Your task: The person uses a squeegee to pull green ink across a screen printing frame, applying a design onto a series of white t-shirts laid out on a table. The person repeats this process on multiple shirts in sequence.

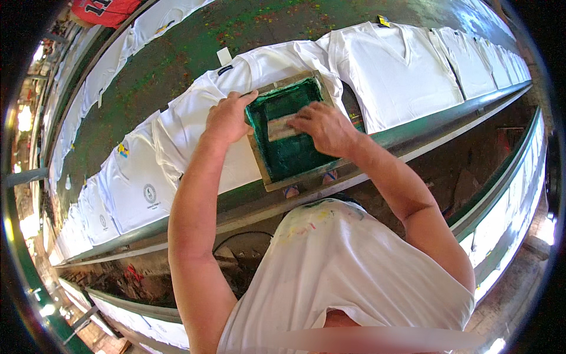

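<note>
R hand [326, 131] grips flat wood block [279, 128], approx. ctr of pic, inside screen [300, 178]; L hand [229, 121] fingers grasp screen's upper-L edge. Poss. risk: if L grip slips, screen may shift & smear white tee [239, 167] under it; uneven R pressure could go patchy. Screen = rect. wooden rim, dk green glossy inside, prob. wet. Tee = soft cloth, creased nr. collar.

Counter [177, 76]: long, green, surface speckled with coloured spots. White shirts [401, 88] laid flat along near edge, closely spaced, some overlapping.
</note>
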Demonstrator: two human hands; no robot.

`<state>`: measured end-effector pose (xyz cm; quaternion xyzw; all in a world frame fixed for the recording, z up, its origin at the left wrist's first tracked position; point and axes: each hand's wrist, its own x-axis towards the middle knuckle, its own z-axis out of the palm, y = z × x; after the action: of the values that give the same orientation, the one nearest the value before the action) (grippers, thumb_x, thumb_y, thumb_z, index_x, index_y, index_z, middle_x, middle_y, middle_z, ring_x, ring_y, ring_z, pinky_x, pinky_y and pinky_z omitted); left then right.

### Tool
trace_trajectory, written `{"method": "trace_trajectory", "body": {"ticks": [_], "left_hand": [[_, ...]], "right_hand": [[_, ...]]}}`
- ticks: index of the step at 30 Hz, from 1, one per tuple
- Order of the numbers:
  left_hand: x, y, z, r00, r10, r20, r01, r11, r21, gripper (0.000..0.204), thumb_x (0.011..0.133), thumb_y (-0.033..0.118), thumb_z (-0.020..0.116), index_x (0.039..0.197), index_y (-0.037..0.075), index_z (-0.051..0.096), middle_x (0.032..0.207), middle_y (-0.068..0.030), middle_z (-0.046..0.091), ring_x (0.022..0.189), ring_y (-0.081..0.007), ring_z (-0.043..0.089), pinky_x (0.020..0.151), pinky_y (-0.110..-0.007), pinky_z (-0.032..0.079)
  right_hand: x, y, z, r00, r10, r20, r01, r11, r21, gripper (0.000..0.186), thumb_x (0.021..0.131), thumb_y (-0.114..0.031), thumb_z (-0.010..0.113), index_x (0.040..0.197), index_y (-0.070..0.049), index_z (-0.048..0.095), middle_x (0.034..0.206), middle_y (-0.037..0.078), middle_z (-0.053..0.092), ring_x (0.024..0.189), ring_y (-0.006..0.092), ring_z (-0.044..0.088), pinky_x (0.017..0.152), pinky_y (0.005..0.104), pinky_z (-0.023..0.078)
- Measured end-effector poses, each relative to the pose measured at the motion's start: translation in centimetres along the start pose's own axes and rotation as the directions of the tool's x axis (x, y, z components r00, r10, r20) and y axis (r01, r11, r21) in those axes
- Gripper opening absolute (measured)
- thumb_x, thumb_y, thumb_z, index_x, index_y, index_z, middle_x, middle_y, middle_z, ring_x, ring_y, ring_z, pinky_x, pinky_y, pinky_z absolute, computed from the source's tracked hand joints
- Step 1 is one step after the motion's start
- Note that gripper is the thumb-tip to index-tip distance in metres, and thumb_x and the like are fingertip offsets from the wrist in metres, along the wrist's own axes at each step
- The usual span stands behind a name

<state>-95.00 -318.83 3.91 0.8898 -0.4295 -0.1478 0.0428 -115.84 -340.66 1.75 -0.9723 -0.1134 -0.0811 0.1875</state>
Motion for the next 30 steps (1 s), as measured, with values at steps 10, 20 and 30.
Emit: {"method": "trace_trajectory", "body": {"ticks": [10, 20, 30], "left_hand": [[0.1, -0.5, 0.5, 1.0, 0.005, -0.003, -0.005, 0.999, -0.036, 0.102, 0.072, 0.02, 0.104, 0.163, 0.034, 0.061, 0.14, -0.0099, 0.068, 0.13, -0.0356, 0.07, 0.11, -0.054, 0.058], [0.1, 0.9, -0.5, 0.993, -0.09, 0.077, 0.092, 0.995, -0.031, 0.107, 0.07, 0.014, 0.104, 0.165, 0.032, 0.058, 0.154, -0.0082, 0.065, 0.14, -0.0364, 0.065, 0.118, -0.054, 0.054], [-0.2, 0.4, 0.7, 0.998, -0.03, -0.056, 0.027, 0.998, -0.061, 0.103, 0.069, 0.011, 0.104, 0.161, 0.032, 0.063, 0.145, -0.0075, 0.069, 0.133, -0.0354, 0.069, 0.113, -0.053, 0.057]], "right_hand": [[-6.0, -4.5, -1.2, 0.992, -0.083, 0.095, 0.074, 0.993, 0.097, 0.047, 0.089, -0.011, 0.07, 0.136, -0.008, 0.075, 0.121, 0.013, 0.076, 0.114, 0.0345, 0.072, 0.102, 0.0474, 0.059], [4.7, 4.8, -0.8, 0.999, 0.017, -0.036, -0.014, 0.996, 0.083, 0.045, 0.088, 0.006, 0.067, 0.131, -0.006, 0.076, 0.119, 0.018, 0.076, 0.12, 0.0392, 0.072, 0.103, 0.0517, 0.057], [-5.0, -1.6, -0.7, 0.987, -0.161, 0.009, 0.159, 0.982, 0.097, 0.05, 0.082, -0.008, 0.077, 0.132, -0.009, 0.075, 0.115, 0.014, 0.076, 0.111, 0.0381, 0.074, 0.103, 0.0478, 0.059]]}}
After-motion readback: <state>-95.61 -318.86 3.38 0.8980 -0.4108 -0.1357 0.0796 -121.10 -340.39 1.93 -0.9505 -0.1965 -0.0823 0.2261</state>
